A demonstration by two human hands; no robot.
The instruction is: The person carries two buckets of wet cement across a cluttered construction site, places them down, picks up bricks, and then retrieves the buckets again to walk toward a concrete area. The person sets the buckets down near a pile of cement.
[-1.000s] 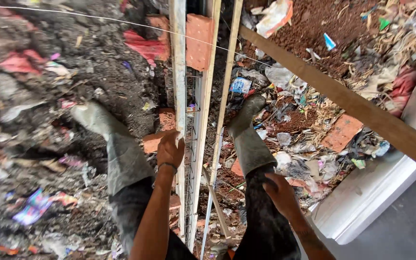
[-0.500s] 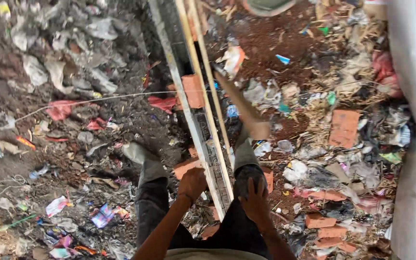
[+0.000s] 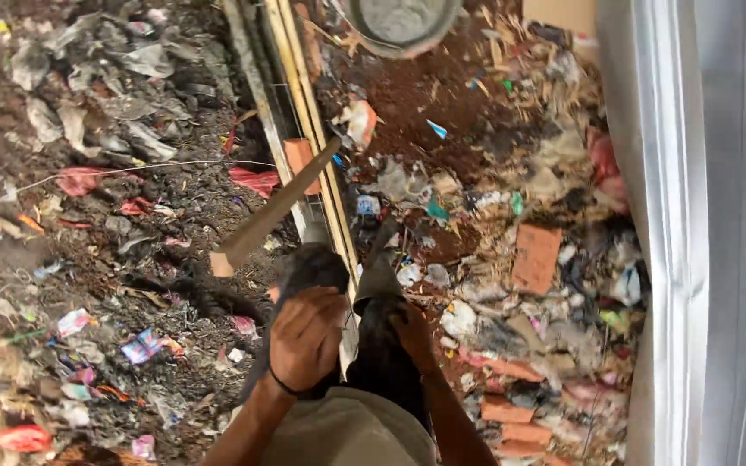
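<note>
I look straight down a pair of long pale wooden rails (image 3: 294,78) that run to littered ground. My left hand (image 3: 304,338) is closed in a fist around the rails' near end, a dark band on its wrist. My right hand (image 3: 411,333) lies just right of the rails against my dark trouser leg (image 3: 382,362), fingers curled; what it grips is hidden. A grey boot (image 3: 379,274) sits beside the rails. A loose wooden plank (image 3: 271,214) lies slanted across the rails below my hands.
A round grey basin (image 3: 401,22) is at the top edge. A white wall (image 3: 692,233) runs down the right side. Orange bricks (image 3: 535,257) and scraps of plastic and paper (image 3: 144,345) cover the dark soil on both sides.
The view has swung and tilted, so the rails now slant up to the left. Both hands have come closer together at the rails' near end. The slanted plank now crosses the rails.
</note>
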